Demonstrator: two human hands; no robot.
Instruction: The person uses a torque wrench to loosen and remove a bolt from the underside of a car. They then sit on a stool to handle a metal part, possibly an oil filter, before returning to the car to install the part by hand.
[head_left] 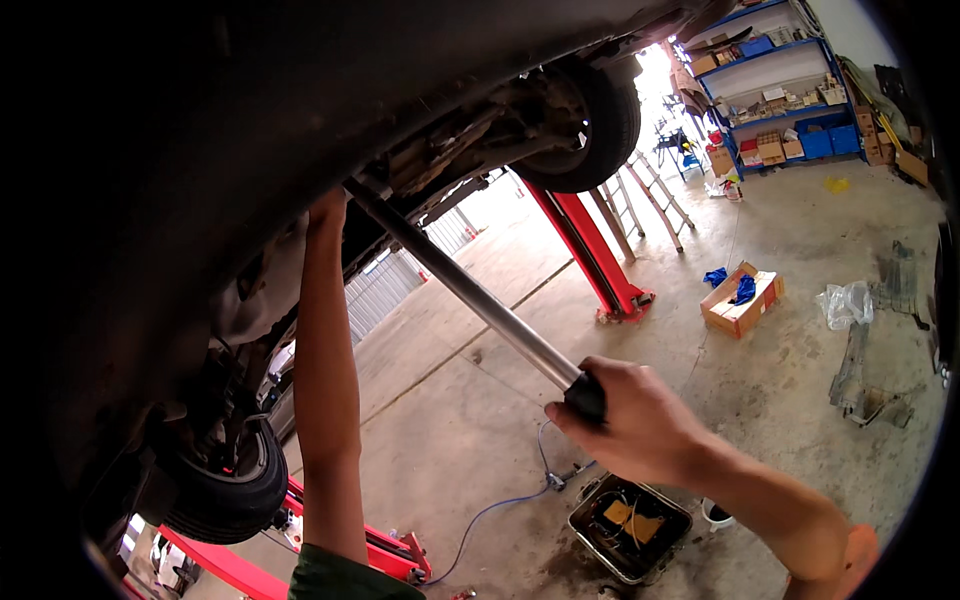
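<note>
While your right hand (640, 420) is closed around the black grip of the long wrench (470, 295), its far end sits up at the underbody (200, 130). Your left hand (327, 210) reaches up beside it; its fingers are hidden, so I can't tell its grip.

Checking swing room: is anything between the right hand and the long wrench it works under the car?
Nothing visible: the right hand already wraps the wrench at its black handle; the shaft runs bare up to the car underside.
</note>
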